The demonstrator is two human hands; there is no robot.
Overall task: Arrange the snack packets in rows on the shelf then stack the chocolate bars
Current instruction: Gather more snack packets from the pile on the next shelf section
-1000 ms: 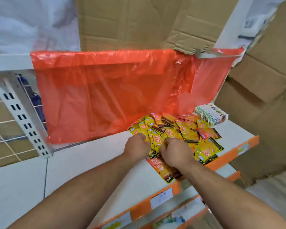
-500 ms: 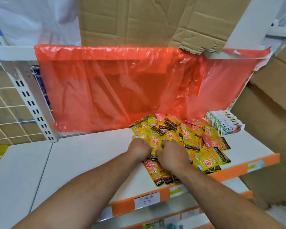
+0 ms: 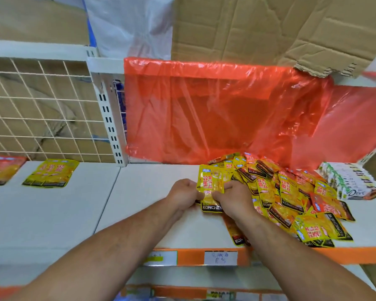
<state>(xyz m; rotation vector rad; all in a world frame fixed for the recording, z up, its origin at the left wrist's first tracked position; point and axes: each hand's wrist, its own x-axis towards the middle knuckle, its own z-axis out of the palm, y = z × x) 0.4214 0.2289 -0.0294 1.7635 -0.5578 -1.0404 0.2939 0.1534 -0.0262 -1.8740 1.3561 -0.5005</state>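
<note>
A loose heap of yellow and red snack packets [image 3: 289, 192] lies on the white shelf [image 3: 152, 213], right of centre. My left hand [image 3: 183, 195] and my right hand [image 3: 232, 199] both grip a small bunch of yellow packets [image 3: 211, 185] at the heap's left edge, held upright between them. A stack of chocolate bars [image 3: 352, 183] in white wrappers lies at the far right of the shelf, behind the heap. Further left, a flat yellow packet [image 3: 49, 173] and a red-yellow packet [image 3: 2, 170] lie on the neighbouring shelf.
An orange plastic bag [image 3: 226, 114] hangs from the shelf above, behind the heap. Torn cardboard [image 3: 280, 29] sits on top. A white wire grid [image 3: 41, 109] backs the left bay. The shelf's front edge carries an orange price strip [image 3: 221, 257].
My hands have gathered several packets and lifted them upright at the heap's left edge. The view has swung left, bringing the left bay and its two packets into sight.
</note>
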